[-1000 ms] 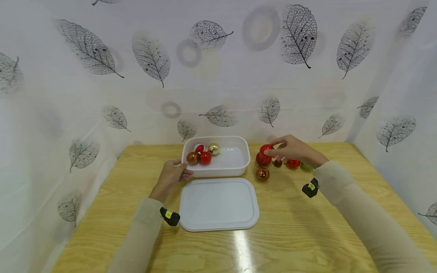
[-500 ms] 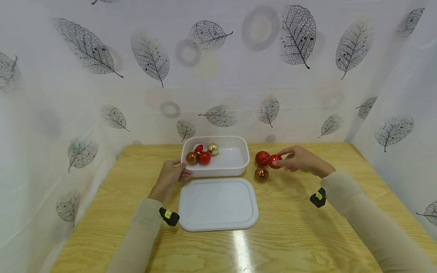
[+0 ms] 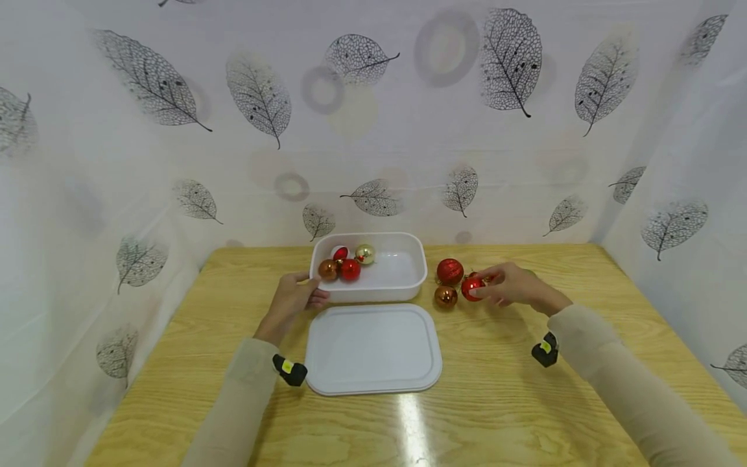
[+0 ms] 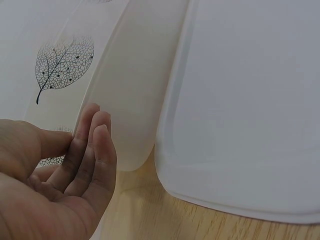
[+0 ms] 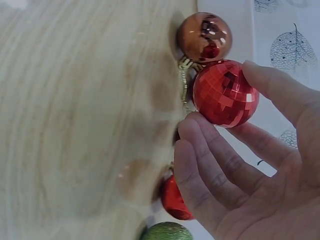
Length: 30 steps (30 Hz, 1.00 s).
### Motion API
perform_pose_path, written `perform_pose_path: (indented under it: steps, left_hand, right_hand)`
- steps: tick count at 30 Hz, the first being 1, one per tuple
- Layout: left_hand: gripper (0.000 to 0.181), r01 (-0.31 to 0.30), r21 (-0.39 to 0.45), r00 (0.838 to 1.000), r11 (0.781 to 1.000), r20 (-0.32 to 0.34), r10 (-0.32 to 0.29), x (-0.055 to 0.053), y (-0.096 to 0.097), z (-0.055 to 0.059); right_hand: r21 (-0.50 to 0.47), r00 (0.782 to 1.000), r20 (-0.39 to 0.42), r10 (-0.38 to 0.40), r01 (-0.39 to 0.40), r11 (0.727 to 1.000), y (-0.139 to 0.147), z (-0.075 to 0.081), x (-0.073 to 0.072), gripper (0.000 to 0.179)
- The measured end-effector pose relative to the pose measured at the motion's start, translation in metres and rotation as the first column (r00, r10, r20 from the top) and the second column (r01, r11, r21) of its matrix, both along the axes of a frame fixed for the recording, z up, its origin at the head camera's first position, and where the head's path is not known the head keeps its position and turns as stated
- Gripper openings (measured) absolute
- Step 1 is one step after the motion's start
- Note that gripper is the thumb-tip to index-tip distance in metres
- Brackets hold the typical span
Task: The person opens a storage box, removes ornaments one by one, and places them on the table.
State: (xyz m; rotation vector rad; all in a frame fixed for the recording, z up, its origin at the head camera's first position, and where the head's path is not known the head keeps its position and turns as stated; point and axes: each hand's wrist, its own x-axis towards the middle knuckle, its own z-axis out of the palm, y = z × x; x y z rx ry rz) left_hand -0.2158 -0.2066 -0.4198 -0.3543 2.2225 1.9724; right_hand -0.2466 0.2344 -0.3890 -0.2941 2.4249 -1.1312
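My left hand (image 3: 294, 295) grips the near left corner of a white plastic box (image 3: 397, 295); in the left wrist view its thumb and fingers meet at the box's wall (image 4: 137, 85). Inside lie a copper bauble (image 3: 328, 270), a red bauble (image 3: 350, 270), a gold bauble (image 3: 366, 253) and a smaller red and white one (image 3: 341, 253). My right hand (image 3: 516, 284) pinches a faceted red bauble (image 5: 225, 94) between thumb and fingertips, low over the table. Right beside it are a shiny copper bauble (image 5: 205, 37) and a dark red ridged bauble (image 3: 450, 271).
A white lid (image 3: 373, 350) lies flat in front of the box. Under my right hand, the right wrist view shows another red bauble (image 5: 176, 200) and a glittery green one (image 5: 167, 232). A leaf-printed curtain (image 3: 373, 143) hangs behind the wooden table (image 3: 496, 402).
My right hand has carried the faceted red bauble from over the dark red one to the right and down beside the copper one. The left hand stays on the box.
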Motion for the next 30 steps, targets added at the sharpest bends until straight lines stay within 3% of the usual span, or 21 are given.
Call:
perform_pose_path:
  steps: [15,30]
  left_hand:
    - [0.046,-0.001,-0.008,1.0,1.0,0.002,0.001,-0.002,0.0,0.0]
    - [0.045,0.002,0.0,1.0,1.0,-0.007,-0.002,-0.002,-0.001,-0.001]
  right_hand:
    - [0.028,1.0,0.028,0.0,0.0,1.0,0.002,-0.018,0.001,0.062]
    - [0.011,1.0,0.023,0.017,-0.017,1.0,0.002,-0.015,0.003,0.065]
